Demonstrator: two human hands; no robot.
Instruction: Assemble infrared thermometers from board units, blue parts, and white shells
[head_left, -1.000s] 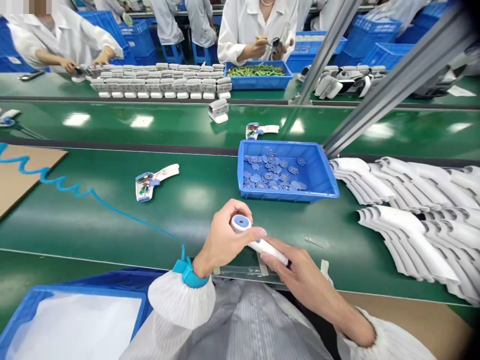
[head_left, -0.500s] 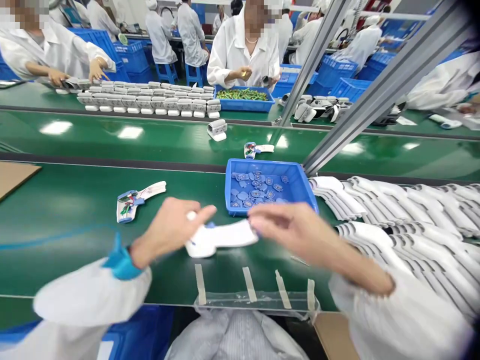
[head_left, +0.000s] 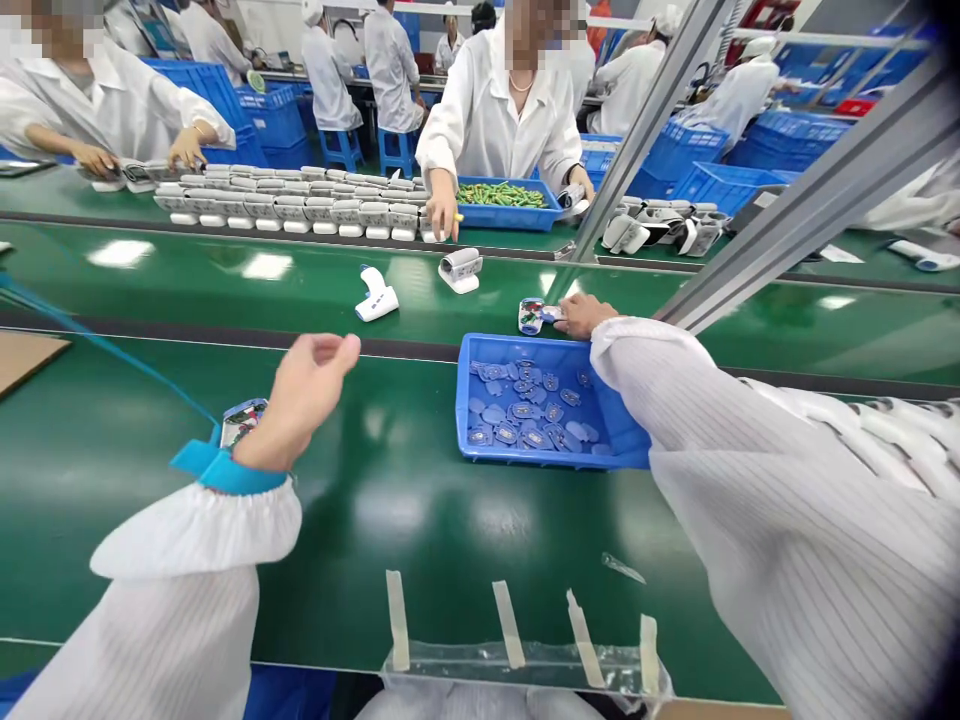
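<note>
At the worktop's left edge, by its far corner, lies a flat brown cardboard sheet (head_left: 26,362). To its right, an open white-and-blue handset half with circuitry (head_left: 240,420) sits on the worktop, partly hidden by the left hand (head_left: 309,395). That hand is raised, loosely curled with a narrow gap between thumb and fingers, nothing visible in it. Past the worktop's far edge, on the green strip, lies a closed white plastic handset with blue trim (head_left: 379,297). A blue rectangular plastic bin (head_left: 555,459) of flat blue plastic pieces (head_left: 523,412) stands against that far edge. Just behind it, the right hand (head_left: 587,316) grips the handle end of a second open handset half (head_left: 531,316), circuitry upward, on the strip.
</note>
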